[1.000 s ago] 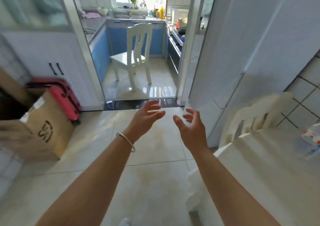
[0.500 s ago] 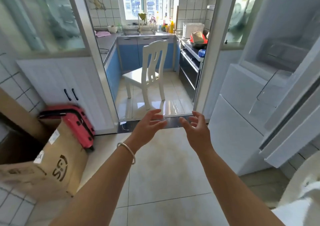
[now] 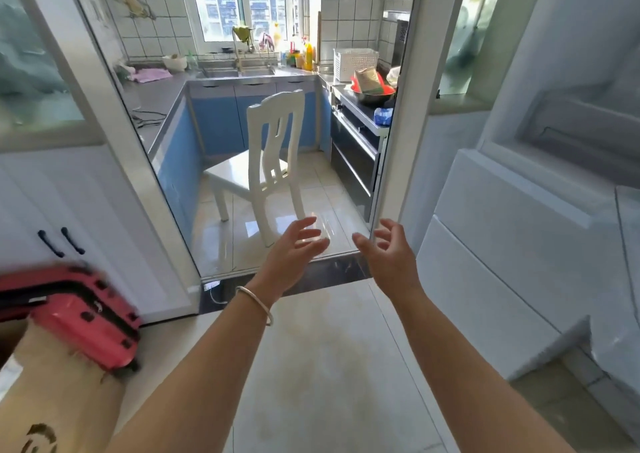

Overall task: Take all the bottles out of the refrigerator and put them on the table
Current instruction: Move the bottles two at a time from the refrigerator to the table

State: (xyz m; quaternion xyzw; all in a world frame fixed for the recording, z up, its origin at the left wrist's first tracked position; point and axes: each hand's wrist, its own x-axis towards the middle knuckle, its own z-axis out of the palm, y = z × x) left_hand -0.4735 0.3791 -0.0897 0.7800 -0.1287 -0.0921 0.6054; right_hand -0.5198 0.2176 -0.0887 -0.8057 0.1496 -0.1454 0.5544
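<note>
The white refrigerator fills the right side of the head view, its doors and drawer fronts closed from what I can see. None of its bottles show, and the table is out of view. My left hand, with a silver bangle on the wrist, is stretched forward at mid-frame, fingers apart and holding nothing. My right hand is stretched out beside it, also empty with fingers spread. Both hands hover over the floor in front of the kitchen doorway, left of the refrigerator.
A white chair stands just inside the kitchen doorway. A pink suitcase and a cardboard box sit at the lower left beside a white cabinet. Blue counters with a sink and a stove line the kitchen.
My view has risen and swung left, so the table and white chair at the right dropped out and the refrigerator came in. Both hands stay raised, open and empty.
</note>
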